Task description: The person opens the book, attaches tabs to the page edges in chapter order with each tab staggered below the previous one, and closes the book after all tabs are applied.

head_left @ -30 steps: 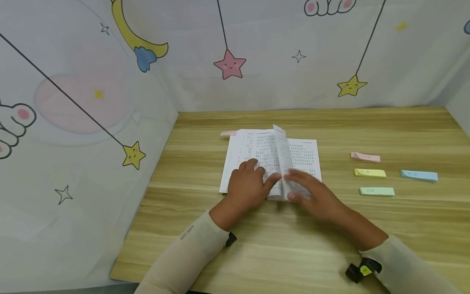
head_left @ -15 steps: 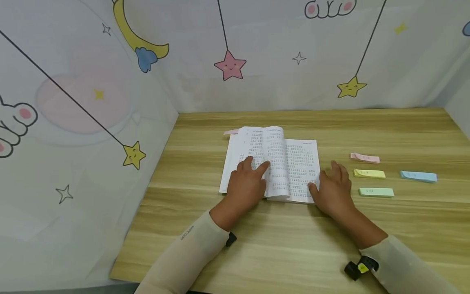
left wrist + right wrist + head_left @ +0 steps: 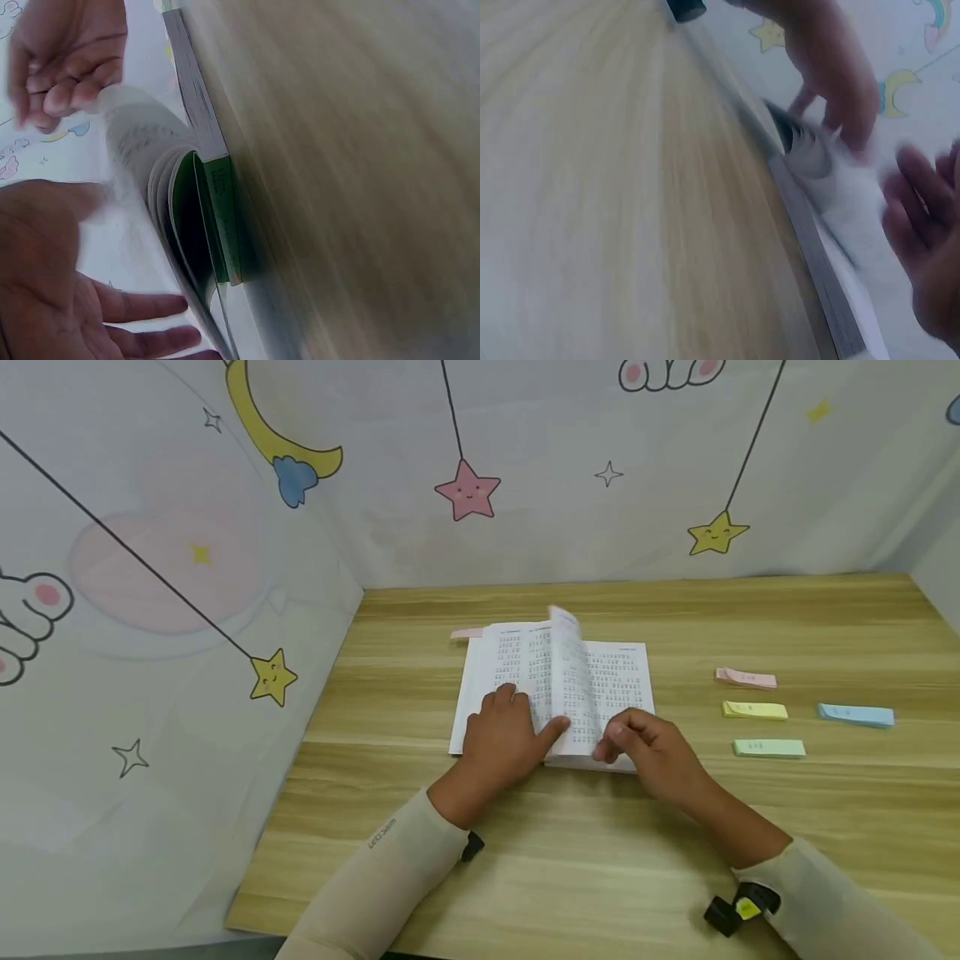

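Note:
An open book (image 3: 618, 693) with printed pages lies on the wooden table. My left hand (image 3: 504, 733) rests spread on its left-hand pages, with the thumb reaching across to a raised page (image 3: 572, 693). That page stands partly turned near the middle and curls at the top. Over the lower right of the book is my right hand (image 3: 656, 752), its fingers loosely curled beside the raised page's edge. In the right wrist view a small gap shows between the right fingers (image 3: 915, 202) and the pages. A green cover (image 3: 219, 217) shows in the left wrist view.
A pink strip (image 3: 467, 633) sticks out at the book's upper left. To the right lie pink (image 3: 746, 678), yellow (image 3: 754, 710), green (image 3: 769, 748) and blue (image 3: 856, 716) paper strips. A patterned cloth wall rises behind the table.
My right hand moves from the raised page to the book's right edge, then back left to the pages. A page rises again near the middle. My left hand stays, its thumb shifting.

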The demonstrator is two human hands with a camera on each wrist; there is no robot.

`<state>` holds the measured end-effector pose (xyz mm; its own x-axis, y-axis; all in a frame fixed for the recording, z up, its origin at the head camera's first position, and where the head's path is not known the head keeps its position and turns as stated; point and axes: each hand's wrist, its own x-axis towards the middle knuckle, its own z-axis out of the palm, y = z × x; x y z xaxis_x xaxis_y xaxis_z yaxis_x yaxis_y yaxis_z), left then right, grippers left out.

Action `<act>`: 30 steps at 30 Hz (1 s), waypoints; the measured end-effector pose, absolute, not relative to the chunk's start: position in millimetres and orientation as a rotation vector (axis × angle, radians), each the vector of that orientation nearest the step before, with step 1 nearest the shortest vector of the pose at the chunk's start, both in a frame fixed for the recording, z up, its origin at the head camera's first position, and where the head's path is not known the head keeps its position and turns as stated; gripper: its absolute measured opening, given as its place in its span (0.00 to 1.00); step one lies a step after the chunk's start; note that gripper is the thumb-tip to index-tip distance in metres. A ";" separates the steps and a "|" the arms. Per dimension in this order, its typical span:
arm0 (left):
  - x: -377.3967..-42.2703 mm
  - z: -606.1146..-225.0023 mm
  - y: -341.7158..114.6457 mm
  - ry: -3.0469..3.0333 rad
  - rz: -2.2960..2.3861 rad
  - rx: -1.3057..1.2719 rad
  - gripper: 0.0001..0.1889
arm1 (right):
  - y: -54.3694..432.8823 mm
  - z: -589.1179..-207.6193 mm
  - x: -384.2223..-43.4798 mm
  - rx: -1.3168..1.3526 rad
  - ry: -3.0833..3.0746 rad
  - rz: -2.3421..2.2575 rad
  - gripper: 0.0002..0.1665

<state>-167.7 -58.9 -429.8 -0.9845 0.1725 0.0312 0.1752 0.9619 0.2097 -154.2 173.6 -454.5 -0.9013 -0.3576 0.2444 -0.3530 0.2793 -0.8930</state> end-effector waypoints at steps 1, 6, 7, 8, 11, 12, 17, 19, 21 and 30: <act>-168.4 -430.3 -58.8 -3.113 -0.318 -0.250 0.37 | 174.4 -454.3 -156.4 -0.562 2.607 -1.728 0.13; -170.4 -436.1 -60.2 -3.105 -0.273 -0.228 0.38 | 187.9 -467.8 -167.3 -0.177 3.010 -1.145 0.30; -170.5 -436.7 -60.6 -3.091 -0.282 -0.235 0.38 | 189.8 -471.9 -168.4 -0.194 3.045 -1.039 0.34; -170.7 -437.5 -61.0 -3.069 -0.279 -0.251 0.37 | 191.1 -474.9 -168.9 -0.217 3.069 -0.941 0.37; -171.7 -437.4 -61.8 -3.012 -0.254 -0.338 0.35 | 189.5 -476.8 -167.1 -0.274 3.109 -0.834 0.37; -172.0 -437.2 -62.0 -2.991 -0.245 -0.383 0.34 | 187.9 -476.2 -166.3 -0.306 3.132 -0.844 0.36; -170.9 -432.4 -61.9 -2.920 -0.259 -0.614 0.19 | 177.0 -467.9 -159.3 -0.776 2.911 -1.247 0.30; -170.6 -430.0 -61.7 -2.918 -0.325 -0.631 0.22 | 173.4 -462.3 -156.0 -0.956 2.592 -1.490 0.23; -170.8 -428.8 -61.3 -2.929 -0.388 -0.580 0.29 | 171.9 -456.4 -153.8 -0.958 2.342 -1.658 0.17; -170.3 -431.5 -62.7 -2.994 -0.304 -0.389 0.42 | 189.5 -461.0 -167.4 -0.204 2.944 -1.101 0.33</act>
<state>-170.3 -62.7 -431.5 -0.9614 0.2417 0.1316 0.2632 0.9472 0.1833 -167.4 189.5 -461.0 -0.9915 -0.1185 0.0529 -0.1241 0.7472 -0.6529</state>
